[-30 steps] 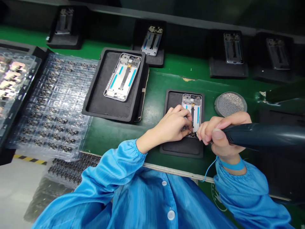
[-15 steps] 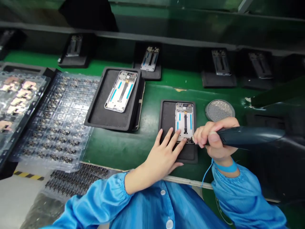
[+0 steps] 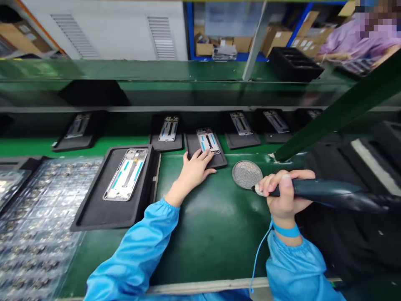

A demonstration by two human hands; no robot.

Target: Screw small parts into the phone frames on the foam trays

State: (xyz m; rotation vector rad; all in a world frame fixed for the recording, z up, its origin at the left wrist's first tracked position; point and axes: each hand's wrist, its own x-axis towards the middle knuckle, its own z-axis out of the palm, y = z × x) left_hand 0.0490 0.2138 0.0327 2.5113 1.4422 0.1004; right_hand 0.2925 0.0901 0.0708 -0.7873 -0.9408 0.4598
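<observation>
My left hand (image 3: 193,169) reaches forward with spread fingers laid on the lower end of a silver phone frame (image 3: 205,139) and its black foam tray (image 3: 221,161). Blue strips and a dark ribbon cable show on the frame. In my right hand (image 3: 283,198) is a dark electric screwdriver (image 3: 328,193), held nearly level and pointing left. Its tip is at the right edge of a round dish (image 3: 246,173) of small metal pieces; whether it touches them I cannot tell. A blue wrist strap (image 3: 286,230) circles my right wrist.
Another phone frame (image 3: 127,175) lies on a stack of black trays (image 3: 90,213) at left, beside clear plastic sheets (image 3: 46,217) of small parts. Several trays with frames line the back. A green post (image 3: 338,108) slants at right. A person in pink (image 3: 347,42) is beyond.
My left hand and the tray with its phone frame have moved forward, away from the bench's front edge. The screwdriver tip has gone from beside the frame to the dish. My view has tilted up.
</observation>
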